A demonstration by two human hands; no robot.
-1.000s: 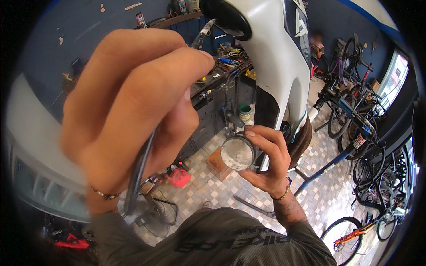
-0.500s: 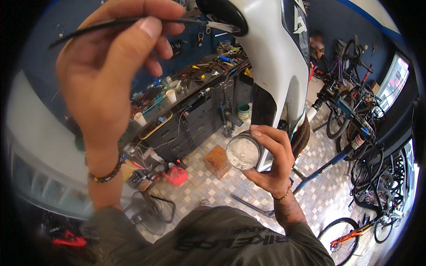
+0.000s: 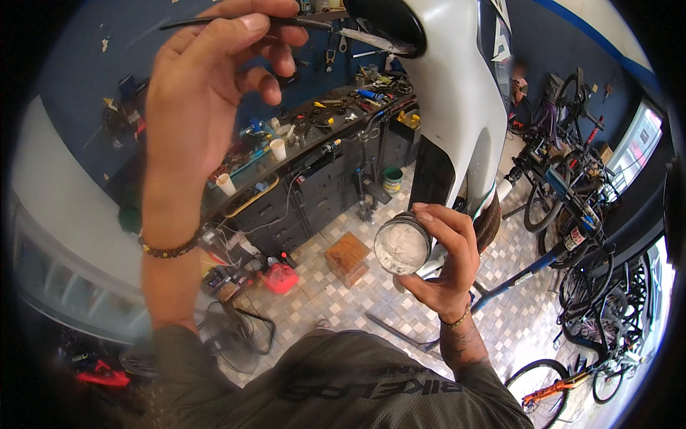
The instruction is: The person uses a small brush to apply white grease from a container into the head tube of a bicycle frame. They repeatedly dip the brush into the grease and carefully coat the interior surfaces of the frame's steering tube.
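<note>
My left hand (image 3: 214, 86), raised at the upper left, pinches the dark handle of a thin brush (image 3: 371, 41). Its pale, coated end reaches into the dark round opening (image 3: 389, 25) of a white bicycle frame (image 3: 454, 86). Lower down, my right hand (image 3: 450, 254) is closed around a small round jar (image 3: 401, 245), its fingers along the rim and side. The jar is tipped toward me and shows a whitish paste inside. The frame stands upright just above the jar; its lower part is partly hidden behind my right hand.
A workbench (image 3: 300, 154) strewn with tools and paper cups runs along the dark blue wall. A wooden block (image 3: 347, 259), a red container (image 3: 279, 278) and a fan (image 3: 232, 336) stand on the tiled floor. Several bicycles (image 3: 564, 186) crowd the right side. A blurred person (image 3: 519, 86) is in the background.
In the picture, the frame, my left hand with the brush, and the jar have shifted right. The brush end stays at the opening; both grips are unchanged.
</note>
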